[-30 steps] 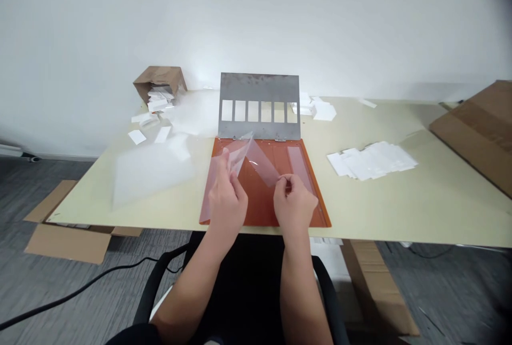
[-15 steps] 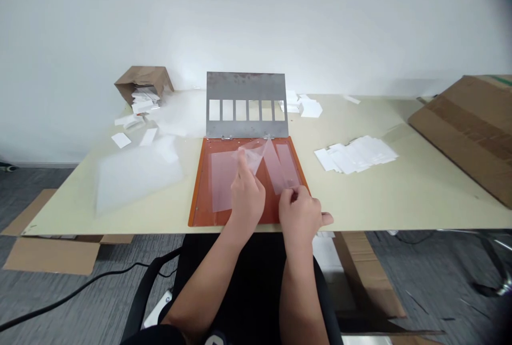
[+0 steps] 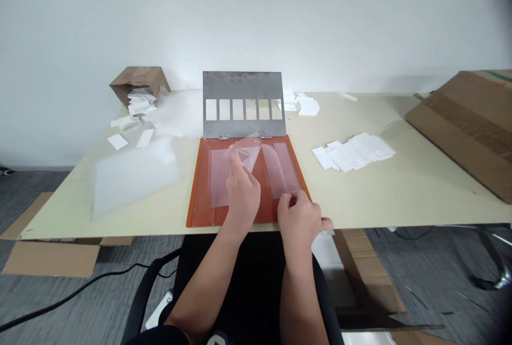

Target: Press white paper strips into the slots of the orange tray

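A red board (image 3: 205,195) lies at the table's front edge, with a grey metal plate (image 3: 242,87) hinged upright at its back. The plate has a row of several rectangular windows. Thin clear film (image 3: 219,177) lies on the board's left part. My left hand (image 3: 242,190) is closed over the board, a folded piece of clear film (image 3: 248,155) at its fingertips. Near the board's right front, my right hand (image 3: 298,214) is closed at the lower end of a clear strip (image 3: 275,171); what its fingers pinch is partly hidden.
White cards (image 3: 356,152) are spread on the right. A small cardboard box (image 3: 140,75) spills white pieces at the back left, near a translucent sheet stack (image 3: 132,179). A large carton (image 3: 468,126) stands far right.
My left hand has shifted slightly left with the film at its fingers. The strip by my right hand now looks curved at its top. The whole view has moved a little.
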Motion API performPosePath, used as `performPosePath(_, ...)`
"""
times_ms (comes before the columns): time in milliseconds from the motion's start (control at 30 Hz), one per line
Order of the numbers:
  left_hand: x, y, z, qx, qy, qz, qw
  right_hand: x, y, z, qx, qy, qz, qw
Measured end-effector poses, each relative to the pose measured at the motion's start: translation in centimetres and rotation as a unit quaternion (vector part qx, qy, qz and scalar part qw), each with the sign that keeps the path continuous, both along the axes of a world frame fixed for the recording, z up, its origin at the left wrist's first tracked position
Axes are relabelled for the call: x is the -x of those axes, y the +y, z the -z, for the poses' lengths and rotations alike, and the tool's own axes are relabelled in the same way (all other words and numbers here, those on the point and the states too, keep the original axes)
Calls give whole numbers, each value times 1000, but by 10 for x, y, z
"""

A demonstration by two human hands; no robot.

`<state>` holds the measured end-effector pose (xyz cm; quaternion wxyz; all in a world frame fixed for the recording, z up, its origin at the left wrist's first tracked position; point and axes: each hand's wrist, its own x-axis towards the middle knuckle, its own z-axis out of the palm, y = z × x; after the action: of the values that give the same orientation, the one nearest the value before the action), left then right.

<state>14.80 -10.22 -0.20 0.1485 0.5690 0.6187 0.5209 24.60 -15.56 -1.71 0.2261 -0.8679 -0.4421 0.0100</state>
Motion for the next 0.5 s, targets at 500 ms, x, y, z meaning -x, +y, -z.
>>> performPosePath(500, 25, -15, -17, -49, -23, 33, 998, -2, -9, 5, -97, 9, -76, 992)
